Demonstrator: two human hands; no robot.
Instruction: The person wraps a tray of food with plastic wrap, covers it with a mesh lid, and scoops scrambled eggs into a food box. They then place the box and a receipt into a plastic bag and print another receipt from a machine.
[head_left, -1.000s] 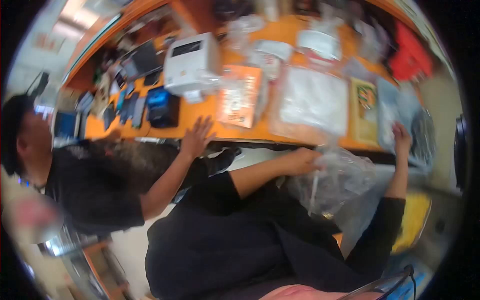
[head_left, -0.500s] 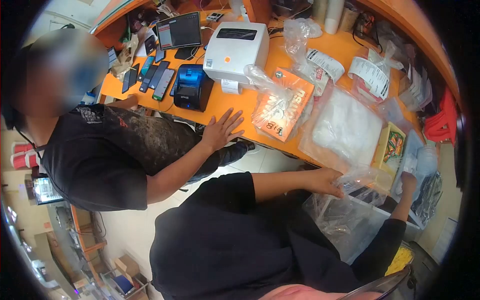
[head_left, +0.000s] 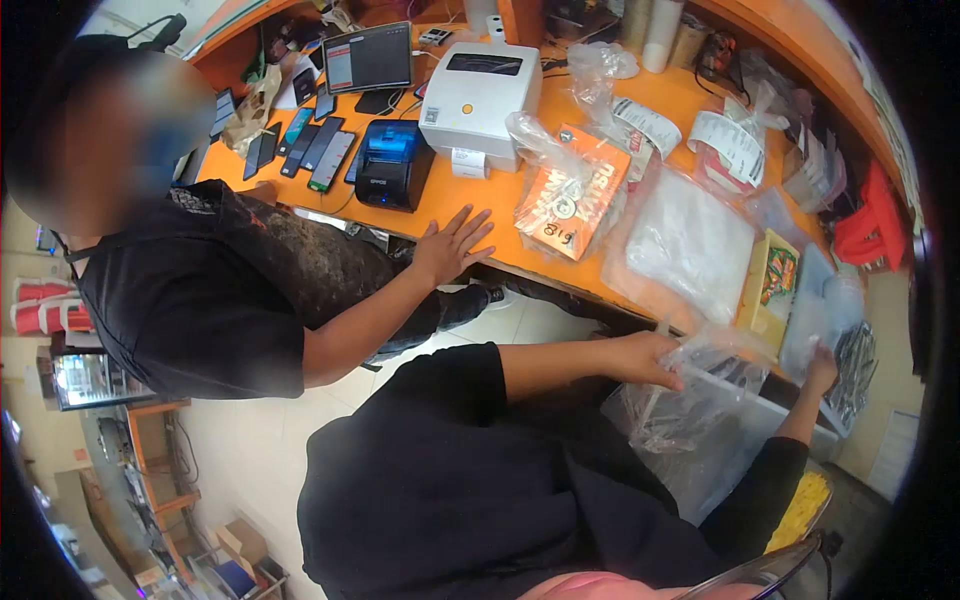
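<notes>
My left hand (head_left: 645,360) is closed on the edge of a clear plastic bag (head_left: 720,350), which hangs crumpled over a translucent bin beside the counter. On the right, my right hand (head_left: 820,372) reaches to a clear plastic container (head_left: 806,315); its fingertips are partly hidden, and what they grip cannot be made out. A yellow tray (head_left: 760,310) with small colourful sachets (head_left: 780,273) stands between the hands, toward the counter. Just beyond my left hand lies a stack of clear plastic bags (head_left: 690,240).
A co-worker's hand (head_left: 455,245) lies flat on the orange counter (head_left: 400,228). Nearby stand a black printer (head_left: 390,165), a white label printer (head_left: 480,100) and several phones (head_left: 325,155). An orange box (head_left: 575,190) sits in a plastic bag. Receipts (head_left: 728,145) lie on bagged packages behind.
The view has shifted slightly. My right hand has moved a little down at the container, while my left hand keeps its hold on the plastic bag.
</notes>
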